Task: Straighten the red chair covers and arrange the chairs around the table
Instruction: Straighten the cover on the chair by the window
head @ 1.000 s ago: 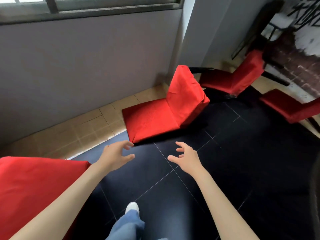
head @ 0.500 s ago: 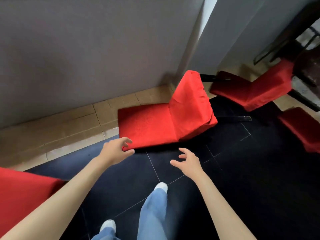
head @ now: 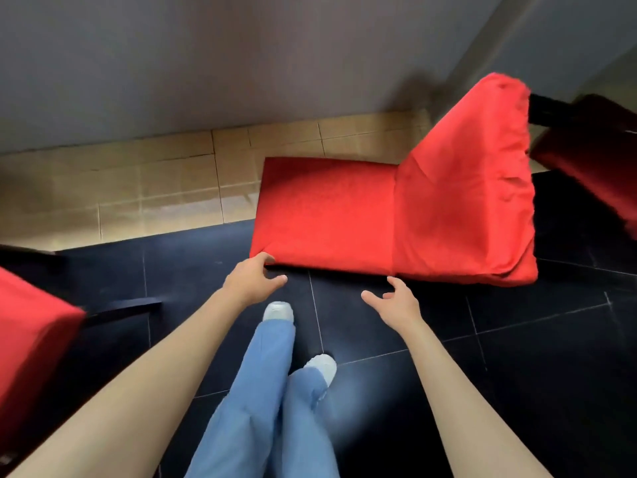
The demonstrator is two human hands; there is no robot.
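Left fingers (head: pixel 267 259) curled over the near left corner of the red cover (head: pixel 324 215), thumb below the edge, left hand (head: pixel 250 281) gripping it. Right fingers (head: pixel 396 284) loosely spread and holding nothing, right hand (head: pixel 396 303) hovering just below the seat's near edge, touching or apart hard to tell. Cover stretched over the chair (head: pixel 465 188), seat toward the left, backrest rising at right, creased near its top. Chair standing on the black floor (head: pixel 517 374) beside the tan tile strip (head: pixel 138 188) under the grey wall (head: pixel 206 63). Another red chair (head: pixel 31 339) at far left, a darker one (head: pixel 593 150) at far right.
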